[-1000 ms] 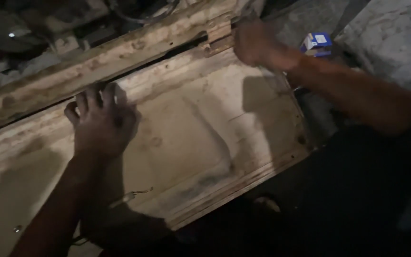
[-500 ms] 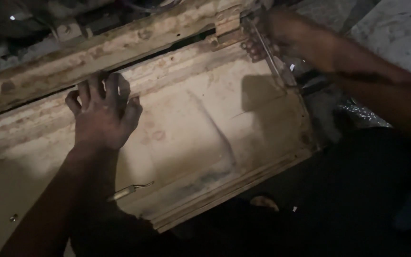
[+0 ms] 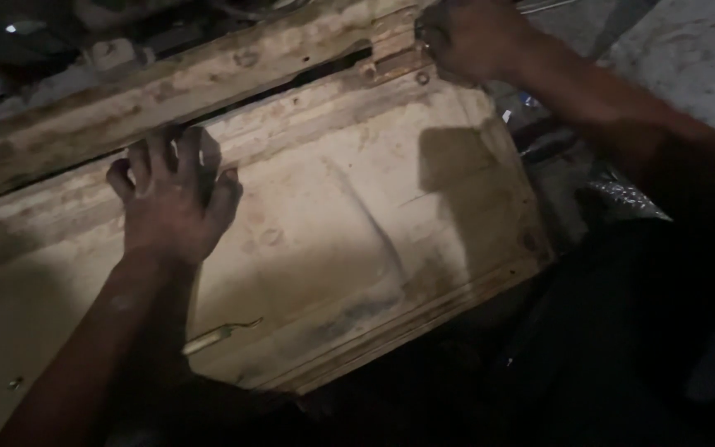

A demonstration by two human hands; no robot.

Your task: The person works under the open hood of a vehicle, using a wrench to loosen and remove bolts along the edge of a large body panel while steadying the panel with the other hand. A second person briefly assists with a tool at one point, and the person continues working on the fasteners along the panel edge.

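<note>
Head view: the wooden panel (image 3: 357, 240) fills the middle of the picture, a pale, worn board lying flat and running at a slant from lower left to upper right. Everything below is placed from this panel.

The left hand (image 3: 171, 203) lies on the panel's upper left part, palm down and spread wide. Its fingers (image 3: 163, 157) are splayed and reach up to the panel's far edge, where the tips curl a little over the dark gap. It presses flat on the wood and grips nothing. The forearm runs from it down toward the lower left corner of the picture.

The right hand (image 3: 469, 37) is at the panel's far right corner, closed into a loose fist around the end of the wood there. What exactly lies inside the fist is too dark to tell; the knuckles face the camera, and the arm stretches off to the right and out of frame.

Beyond the panel's far edge, across a narrow dark gap, a long wooden beam (image 3: 184, 83) runs parallel to it, rough and stained. On the panel's near left part lies a small thin splinter of wood (image 3: 221, 334), just below the left forearm. To the right of the panel, past its short edge, a crinkled shiny wrapper (image 3: 626, 194) sits in shadow under the right arm.
</note>
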